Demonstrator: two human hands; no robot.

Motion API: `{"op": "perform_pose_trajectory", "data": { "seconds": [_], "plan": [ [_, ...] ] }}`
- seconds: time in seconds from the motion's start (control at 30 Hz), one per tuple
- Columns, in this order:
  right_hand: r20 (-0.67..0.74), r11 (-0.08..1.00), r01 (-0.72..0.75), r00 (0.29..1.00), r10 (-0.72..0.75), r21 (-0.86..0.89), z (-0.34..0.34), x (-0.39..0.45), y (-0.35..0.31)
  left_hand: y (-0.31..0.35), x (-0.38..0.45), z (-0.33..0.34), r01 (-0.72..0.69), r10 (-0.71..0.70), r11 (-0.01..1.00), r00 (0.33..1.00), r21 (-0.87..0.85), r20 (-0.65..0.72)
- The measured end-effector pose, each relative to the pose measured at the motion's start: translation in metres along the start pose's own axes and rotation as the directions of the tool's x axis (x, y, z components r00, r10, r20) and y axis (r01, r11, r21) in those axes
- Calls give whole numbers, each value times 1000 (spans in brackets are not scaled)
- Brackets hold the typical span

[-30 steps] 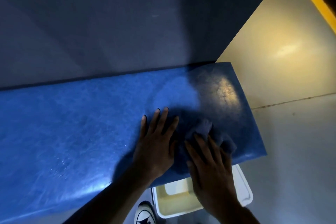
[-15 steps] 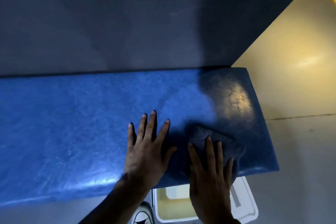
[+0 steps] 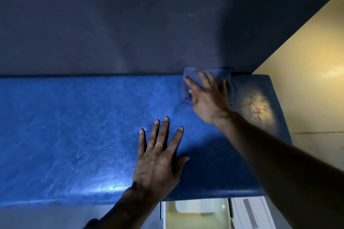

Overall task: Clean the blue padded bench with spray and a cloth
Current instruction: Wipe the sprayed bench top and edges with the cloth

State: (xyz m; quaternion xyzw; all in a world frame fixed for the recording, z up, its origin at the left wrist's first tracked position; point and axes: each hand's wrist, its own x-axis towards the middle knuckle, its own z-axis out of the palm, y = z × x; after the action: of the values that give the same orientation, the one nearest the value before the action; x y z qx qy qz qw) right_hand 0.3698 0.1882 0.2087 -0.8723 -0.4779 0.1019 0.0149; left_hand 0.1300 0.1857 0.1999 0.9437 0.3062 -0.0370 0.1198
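Note:
The blue padded bench runs across the view from the left to an end at the right, against a dark wall. My right hand presses flat on a dark blue cloth at the bench's far edge, where the pad meets the wall. My left hand lies flat on the pad near the front edge, fingers spread, holding nothing. Fine droplets glisten on the pad left of my left hand. No spray bottle is in view.
A dark blue wall rises behind the bench. A pale yellow wall stands at the right. Under the front edge sits a white plastic container on the floor.
My right hand has pushed the cloth from the front edge to the far edge by the wall. My left hand stays flat on the pad.

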Motion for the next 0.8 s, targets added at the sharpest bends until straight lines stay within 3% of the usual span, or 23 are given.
{"op": "perform_pose_trajectory", "data": {
  "seconds": [0.13, 0.33, 0.47, 0.63, 0.8],
  "plan": [
    [0, 998, -38, 999, 38, 41, -2, 2, -4, -1, 0, -2, 3, -2, 1000, 1000, -7, 29],
    [-142, 1000, -22, 990, 20, -17, -1, -26, -12, -3, 0, -8, -16, 18, 1000, 997, -21, 76],
    [-152, 995, -56, 987, 43, -81, -1, -74, -28, -4, 1, -16, -39, 46, 996, 994, -77, 100],
    [-79, 988, -156, 985, 155, -7, 5, -154, -61, -15, -2, -24, -61, 71, 990, 995, -127, 71],
    [-120, 977, -198, 971, 206, 76, 17, -235, -107, -37, -12, -31, -95, 98, 993, 994, -75, 44]
  ]
}}
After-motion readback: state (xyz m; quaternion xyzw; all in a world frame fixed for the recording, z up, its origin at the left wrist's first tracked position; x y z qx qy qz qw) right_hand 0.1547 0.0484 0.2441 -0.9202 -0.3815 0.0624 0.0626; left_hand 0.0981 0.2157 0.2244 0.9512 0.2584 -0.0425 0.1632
